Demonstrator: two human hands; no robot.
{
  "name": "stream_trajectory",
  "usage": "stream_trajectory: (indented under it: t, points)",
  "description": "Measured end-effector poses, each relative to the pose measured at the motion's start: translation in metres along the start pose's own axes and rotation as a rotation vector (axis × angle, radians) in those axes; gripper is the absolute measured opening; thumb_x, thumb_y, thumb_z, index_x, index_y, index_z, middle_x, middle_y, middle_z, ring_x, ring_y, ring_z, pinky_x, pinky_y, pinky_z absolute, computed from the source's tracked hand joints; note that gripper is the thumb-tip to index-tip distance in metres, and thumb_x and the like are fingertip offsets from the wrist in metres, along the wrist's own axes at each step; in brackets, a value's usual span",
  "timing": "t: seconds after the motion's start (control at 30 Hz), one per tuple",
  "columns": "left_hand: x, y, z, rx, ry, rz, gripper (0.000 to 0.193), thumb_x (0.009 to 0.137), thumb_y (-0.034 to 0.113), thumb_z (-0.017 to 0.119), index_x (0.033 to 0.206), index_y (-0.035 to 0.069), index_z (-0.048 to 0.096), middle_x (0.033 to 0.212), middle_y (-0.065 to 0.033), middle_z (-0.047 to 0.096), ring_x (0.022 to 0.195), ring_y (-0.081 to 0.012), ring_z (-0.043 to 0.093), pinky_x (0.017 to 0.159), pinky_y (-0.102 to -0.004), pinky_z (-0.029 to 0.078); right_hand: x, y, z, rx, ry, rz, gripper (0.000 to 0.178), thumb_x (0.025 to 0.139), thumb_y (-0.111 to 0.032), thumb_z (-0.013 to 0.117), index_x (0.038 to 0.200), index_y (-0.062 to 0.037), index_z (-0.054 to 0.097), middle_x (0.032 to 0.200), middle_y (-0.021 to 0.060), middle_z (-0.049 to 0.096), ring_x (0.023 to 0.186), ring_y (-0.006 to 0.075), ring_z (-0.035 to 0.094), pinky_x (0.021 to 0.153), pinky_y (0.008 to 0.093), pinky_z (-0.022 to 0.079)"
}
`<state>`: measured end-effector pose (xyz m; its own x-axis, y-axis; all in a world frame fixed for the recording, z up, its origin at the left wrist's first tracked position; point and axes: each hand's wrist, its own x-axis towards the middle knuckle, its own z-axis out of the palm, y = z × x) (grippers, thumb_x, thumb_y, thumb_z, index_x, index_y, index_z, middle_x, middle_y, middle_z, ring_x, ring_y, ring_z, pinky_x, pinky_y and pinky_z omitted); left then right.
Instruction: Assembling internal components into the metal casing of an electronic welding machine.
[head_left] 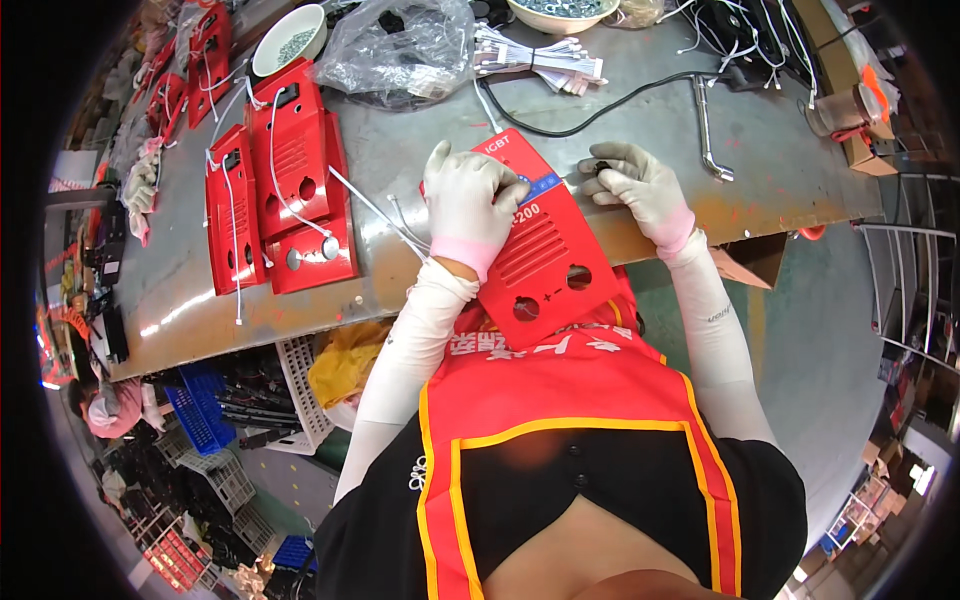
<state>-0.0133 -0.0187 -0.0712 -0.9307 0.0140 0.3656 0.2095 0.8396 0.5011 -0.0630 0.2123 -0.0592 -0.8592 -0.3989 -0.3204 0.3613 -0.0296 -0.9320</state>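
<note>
A red sheet-metal panel (548, 255) with slots, two round holes and a blue strip leans between the table edge and my apron. My left hand (468, 205), in a white glove with a pink cuff, is closed on its upper left side, the fingertips bent over the front near the blue strip. Just right of the panel, my gloved right hand (645, 195) pinches a small black part (600, 167), perhaps a knob, between thumb and fingers. White cables run out from behind the panel on its left.
Several red panels (300, 180) with white cables lie to the left. At the back are bowls of small metal parts (297, 40), a plastic bag (400, 55) and a bundle of white cables (540, 60). A metal socket wrench (708, 130) lies right, by a black cord (590, 125).
</note>
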Motion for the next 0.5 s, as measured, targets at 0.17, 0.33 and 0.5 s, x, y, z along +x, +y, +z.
stream_trajectory:
  t: [0.17, 0.33, 0.5]
  points:
    - [-0.002, 0.006, 0.003, -0.016, 0.067, 0.016, 0.008, 0.068, 0.013, 0.075, 0.07, 0.012, 0.067, 0.076, -0.0027, 0.065, 0.087, -0.0224, 0.061, 0.104, -0.0486, 0.033, 0.008, 0.006, -0.008, -0.03, -0.068, -0.026, 0.028, 0.087, -0.001, 0.063, 0.115, 0.0045, 0.058, 0.102, 0.0097, 0.065, 0.091, 0.0149, 0.064, 0.082, 0.0264, 0.052]
    - [0.003, -0.005, 0.002, -0.09, -0.005, 0.13, 0.007, 0.068, 0.012, 0.074, 0.072, 0.013, 0.068, 0.079, -0.0015, 0.065, 0.091, -0.0211, 0.061, 0.105, -0.0489, 0.032, 0.014, 0.014, -0.008, 0.139, -0.13, -0.048, 0.023, 0.088, -0.005, 0.064, 0.109, 0.003, 0.06, 0.093, 0.0055, 0.064, 0.076, 0.0095, 0.058, 0.071, 0.0234, 0.049]
    - [0.0, 0.004, 0.01, -0.136, -0.141, 0.263, 0.007, 0.07, 0.014, 0.073, 0.076, 0.013, 0.069, 0.083, 0.0, 0.065, 0.095, -0.0203, 0.06, 0.106, -0.0474, 0.033, 0.011, -0.002, 0.004, -0.103, -0.04, 0.019, 0.019, 0.088, -0.004, 0.06, 0.106, 0.0015, 0.06, 0.087, 0.0039, 0.062, 0.069, 0.0069, 0.051, 0.063, 0.0227, 0.043]
